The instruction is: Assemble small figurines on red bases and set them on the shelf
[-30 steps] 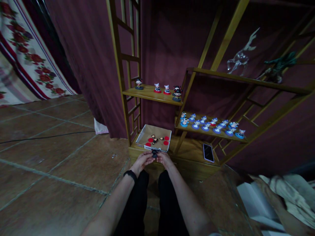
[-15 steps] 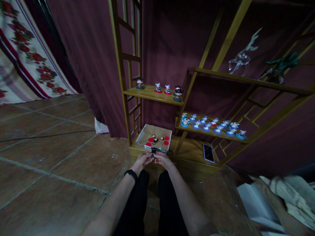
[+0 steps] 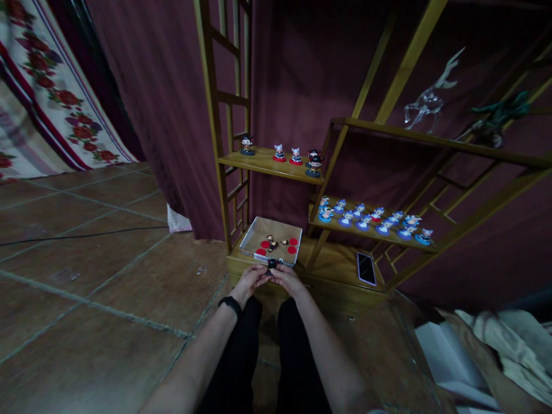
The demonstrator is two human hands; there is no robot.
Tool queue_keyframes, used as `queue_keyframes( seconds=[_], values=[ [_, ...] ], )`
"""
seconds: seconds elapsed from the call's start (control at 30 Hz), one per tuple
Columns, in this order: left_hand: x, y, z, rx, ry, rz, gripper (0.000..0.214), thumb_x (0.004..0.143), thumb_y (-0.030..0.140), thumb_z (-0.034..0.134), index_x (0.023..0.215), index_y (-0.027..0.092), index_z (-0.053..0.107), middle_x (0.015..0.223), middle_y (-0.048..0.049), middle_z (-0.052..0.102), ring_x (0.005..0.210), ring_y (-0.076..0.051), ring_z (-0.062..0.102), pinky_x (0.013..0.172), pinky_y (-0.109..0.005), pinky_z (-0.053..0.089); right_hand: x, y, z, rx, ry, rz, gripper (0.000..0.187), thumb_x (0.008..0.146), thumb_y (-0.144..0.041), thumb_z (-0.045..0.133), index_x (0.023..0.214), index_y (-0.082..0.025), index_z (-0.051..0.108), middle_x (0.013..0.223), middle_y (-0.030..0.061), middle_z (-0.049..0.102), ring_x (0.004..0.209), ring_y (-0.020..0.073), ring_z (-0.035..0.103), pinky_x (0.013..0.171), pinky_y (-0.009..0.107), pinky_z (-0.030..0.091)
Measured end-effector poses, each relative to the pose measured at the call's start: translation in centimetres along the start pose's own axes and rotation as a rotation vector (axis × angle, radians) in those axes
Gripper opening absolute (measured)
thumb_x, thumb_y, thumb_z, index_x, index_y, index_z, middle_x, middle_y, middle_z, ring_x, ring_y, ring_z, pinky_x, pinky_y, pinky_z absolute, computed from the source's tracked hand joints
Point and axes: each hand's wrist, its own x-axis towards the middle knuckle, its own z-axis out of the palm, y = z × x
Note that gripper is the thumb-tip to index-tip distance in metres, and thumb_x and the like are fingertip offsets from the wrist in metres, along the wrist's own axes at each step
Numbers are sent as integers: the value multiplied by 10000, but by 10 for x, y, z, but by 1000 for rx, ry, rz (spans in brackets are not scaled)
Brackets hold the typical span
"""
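Observation:
My left hand (image 3: 250, 280) and my right hand (image 3: 287, 279) meet just in front of a shallow cardboard tray (image 3: 257, 232), fingers pinched together on a small dark figurine (image 3: 271, 265). The tray sits on the lowest wooden shelf and holds a few red round bases (image 3: 292, 245) and small figurine parts (image 3: 271, 242). A black band is on my left wrist.
A wooden shelf unit (image 3: 276, 165) carries several small figurines on red and dark bases; a lower shelf (image 3: 371, 230) holds several blue-based figurines. A phone (image 3: 365, 268) lies on the bottom board. A glass deer (image 3: 429, 98) stands higher up. Cloth and paper (image 3: 487, 345) lie at right.
Both hands stay together on the dark figurine, its position shifting slightly upward in the picture. The view has drifted a little; nothing else has moved.

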Motion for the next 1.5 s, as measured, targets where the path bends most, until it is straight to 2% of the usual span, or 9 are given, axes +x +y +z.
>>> queue_keyframes(
  seconds=[0.17,0.33,0.53,0.73,0.9,1.0,1.13,1.3,1.5],
  values=[
    [3,-2,-1,-52,25,25,129,668,36,621,719,116,533,591,-13,613,508,-93,610,544,-187,531,2,1,-1,63,28,21,295,608,-284,708,866,-176,615,803,23,663,636,107,608,616,229,469],
    [2,-1,0,-84,10,19,216,646,26,645,813,110,537,670,-41,647,566,-114,635,590,-210,541,2,0,-1,133,-14,-12,292,602,-238,712,870,-179,613,843,17,660,668,103,607,640,225,471],
    [-3,2,1,-35,-106,-48,310,628,27,658,912,110,566,707,-50,661,606,-122,643,611,-218,538,6,3,-5,175,40,34,313,612,-230,708,899,-186,592,768,7,661,607,92,590,599,221,460],
    [-4,0,3,-18,-75,-25,331,591,24,687,872,132,549,660,-25,651,583,-113,636,604,-210,529,8,4,-5,159,51,44,202,651,-227,676,831,-172,604,659,1,639,541,86,563,539,210,444],
    [-1,1,1,-18,-95,-48,237,654,112,663,866,121,558,649,-45,647,577,-122,632,595,-234,532,11,7,-7,109,114,51,95,650,-168,649,723,-148,593,547,-5,601,466,82,529,481,205,421],
    [0,1,-1,-18,-74,-55,175,687,149,637,848,116,576,609,-38,633,540,-110,618,546,-208,521,13,9,-8,63,134,63,75,634,-142,645,689,-138,594,509,-2,591,425,81,503,447,205,401],
    [1,1,0,3,-68,-72,153,684,109,619,834,106,590,590,-35,627,510,-98,603,510,-182,510,14,9,-8,37,122,71,154,611,-125,638,764,-133,628,538,1,608,412,70,485,424,192,377],
    [3,0,1,-41,-16,-22,127,662,25,599,765,97,577,635,-45,639,531,-94,610,576,-199,533,11,5,-8,63,109,60,226,603,-144,639,827,-164,616,626,-4,636,474,72,530,472,189,413],
    [4,-3,1,-107,41,27,182,640,-39,583,726,112,526,621,-34,626,571,-115,627,625,-238,547,8,5,-5,33,75,94,259,627,-207,650,879,-174,601,613,-5,628,501,83,553,526,212,450]
  ],
)
